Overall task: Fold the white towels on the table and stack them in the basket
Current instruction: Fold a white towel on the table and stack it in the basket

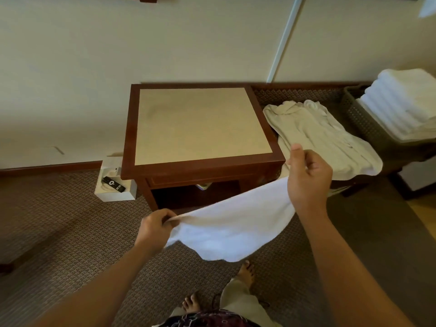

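A white towel (232,226) hangs spread in the air in front of the small wooden table (203,126). My left hand (157,225) pinches its left corner. My right hand (309,178) grips its right edge, higher up and nearer the table's right front corner. A pile of loose white towels (320,135) lies on the low bench to the right of the table. At the far right a dark woven basket (361,119) holds a stack of folded white towels (401,102).
The table top is beige with a dark wood frame. A white box (115,185) with a black remote (113,184) stands on the carpet left of the table. The wall runs right behind the table. My bare feet (245,273) are on the carpet below the towel.
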A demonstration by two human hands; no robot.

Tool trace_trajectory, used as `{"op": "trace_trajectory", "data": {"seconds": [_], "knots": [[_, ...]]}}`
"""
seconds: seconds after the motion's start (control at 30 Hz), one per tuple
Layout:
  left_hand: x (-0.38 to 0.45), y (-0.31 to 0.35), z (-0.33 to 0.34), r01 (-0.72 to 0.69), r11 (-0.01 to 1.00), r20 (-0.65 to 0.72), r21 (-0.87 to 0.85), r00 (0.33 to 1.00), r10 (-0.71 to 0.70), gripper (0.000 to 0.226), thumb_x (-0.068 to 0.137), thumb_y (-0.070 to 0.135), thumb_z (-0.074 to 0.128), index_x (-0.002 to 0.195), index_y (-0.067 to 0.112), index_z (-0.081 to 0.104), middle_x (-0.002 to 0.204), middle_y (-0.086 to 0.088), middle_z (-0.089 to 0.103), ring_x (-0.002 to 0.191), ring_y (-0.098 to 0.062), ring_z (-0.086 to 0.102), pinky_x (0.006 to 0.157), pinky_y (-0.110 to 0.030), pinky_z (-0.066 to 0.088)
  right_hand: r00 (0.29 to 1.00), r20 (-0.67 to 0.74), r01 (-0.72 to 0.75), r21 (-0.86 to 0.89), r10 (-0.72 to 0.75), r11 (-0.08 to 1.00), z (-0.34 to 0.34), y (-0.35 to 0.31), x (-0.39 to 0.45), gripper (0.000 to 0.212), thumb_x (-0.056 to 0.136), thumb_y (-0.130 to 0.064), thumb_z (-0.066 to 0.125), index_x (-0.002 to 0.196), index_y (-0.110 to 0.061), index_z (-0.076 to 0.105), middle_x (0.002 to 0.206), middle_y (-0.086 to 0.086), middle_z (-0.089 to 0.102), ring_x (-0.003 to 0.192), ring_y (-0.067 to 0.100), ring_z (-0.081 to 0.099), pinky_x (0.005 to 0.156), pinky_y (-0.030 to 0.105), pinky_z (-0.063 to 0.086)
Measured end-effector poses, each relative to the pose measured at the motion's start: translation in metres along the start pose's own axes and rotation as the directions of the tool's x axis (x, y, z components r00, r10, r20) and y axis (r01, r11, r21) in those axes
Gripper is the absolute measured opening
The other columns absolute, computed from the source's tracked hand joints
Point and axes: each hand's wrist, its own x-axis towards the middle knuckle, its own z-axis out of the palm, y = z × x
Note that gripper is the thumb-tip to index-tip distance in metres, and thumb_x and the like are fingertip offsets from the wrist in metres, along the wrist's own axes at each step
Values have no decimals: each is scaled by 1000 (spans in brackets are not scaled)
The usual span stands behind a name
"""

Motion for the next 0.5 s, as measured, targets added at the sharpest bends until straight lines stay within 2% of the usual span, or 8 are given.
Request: {"op": "trace_trajectory", "data": {"seconds": [0.07,0.17,0.27,0.3,0.37,0.5], "knots": [[4,-5,-1,-16,1000,-23,3,1000,17,15,94,17,69,90,31,71,83,11,70,80,-9,62,67,-23,47,999,13,-44,2,44,999,-1,6,-1,55,103,-47,55,68,-6,45,60,7,39,58,8,38,59,25,37],[9,-8,-7,-55,998,-99,-22,994,53,17,96,15,67,98,30,62,89,10,68,85,-12,60,74,-31,44,989,54,-140,16,139,990,-2,14,-1,43,101,-49,57,81,-12,49,70,-5,43,62,5,41,68,26,41],[14,-13,-10,-89,996,-132,5,987,89,12,100,12,61,98,24,60,82,5,65,79,-9,58,65,-27,41,969,152,-203,24,197,979,-6,22,2,7,101,-25,55,99,-18,53,83,-8,49,67,-2,48,72,27,41],[17,-16,-12,-90,996,-133,24,987,92,13,102,12,58,99,24,60,82,4,65,78,-8,57,64,-26,40,958,200,-214,13,207,977,-7,26,3,5,101,-16,52,106,-17,53,86,-7,49,69,-2,48,72,28,41],[21,-19,-14,-76,996,-145,38,986,81,18,105,11,51,102,25,61,84,4,64,80,-10,56,64,-28,40,936,277,-219,-30,219,975,-12,36,5,17,101,-7,50,113,-17,56,92,-5,53,79,3,52,77,29,43],[24,-22,-19,-124,991,-255,50,958,133,18,106,12,45,106,17,62,92,2,61,86,-21,56,71,-35,39,923,305,-192,-167,236,967,-20,60,7,21,103,-14,57,120,-20,67,112,-8,64,110,14,60,99,33,48]]}}
